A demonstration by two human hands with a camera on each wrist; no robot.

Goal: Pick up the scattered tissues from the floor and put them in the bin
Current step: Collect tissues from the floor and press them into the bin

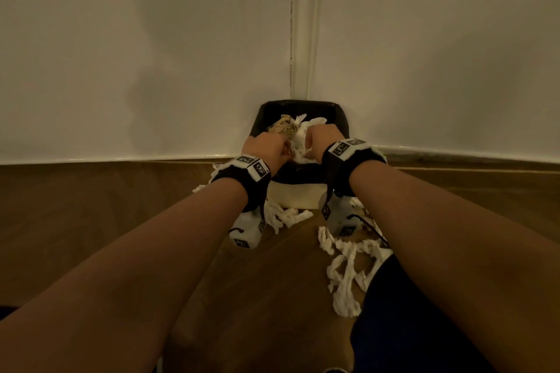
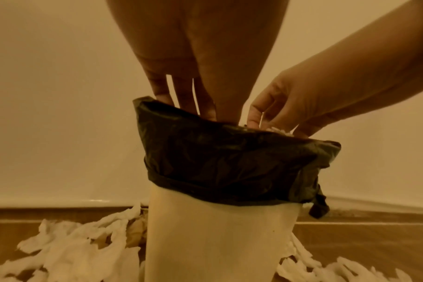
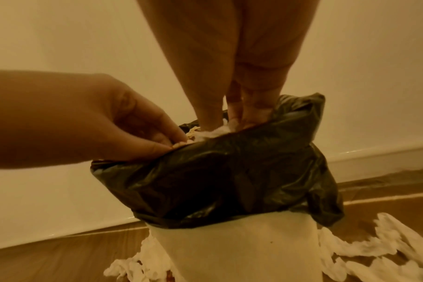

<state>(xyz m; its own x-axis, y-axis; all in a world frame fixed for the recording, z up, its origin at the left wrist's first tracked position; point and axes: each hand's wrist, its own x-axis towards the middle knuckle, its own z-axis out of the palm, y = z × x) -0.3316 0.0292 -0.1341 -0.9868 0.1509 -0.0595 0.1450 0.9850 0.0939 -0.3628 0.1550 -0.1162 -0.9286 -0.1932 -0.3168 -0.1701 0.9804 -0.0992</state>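
Both hands work at the mouth of the bin, in the middle of the head view. The right hand point(image 1: 321, 139) has its fingers point(image 3: 211, 112) pointing down into the bin, closed around a wad of white tissue point(image 3: 217, 132) that shows just above the rim; its grip is grasping that tissue. The left hand point(image 1: 266, 146) reaches in from the other side with its fingertips point(image 3: 167, 142) pinched together at the rim, on a scrap of paper among the bin's contents; what exactly it pinches is too small to tell. From the left wrist view the left hand's fingers point(image 2: 181, 95) hang straight down behind the bag's edge, so the two views differ on how far they are curled.

The one bin point(image 2: 217, 238) is a pale, tall container with a black plastic bag point(image 2: 229, 162) folded over its top, a knotted tail of bag hanging at the right side of the left wrist view. Inside lie crumpled white tissue and some brownish paper point(image 1: 283, 126).

The bin stands on a wooden floor point(image 1: 106, 206) in a corner where two pale walls point(image 1: 136, 54) meet, in the centre of the head view. Torn, twisted strips of white tissue point(image 1: 348, 269) lie scattered on the floor around the bin's foot, on both sides and in front, mostly toward the lower right of the head view. They tangle together, so they cannot be counted. Each wrist wears a black band point(image 1: 239, 179) with printed square markers.
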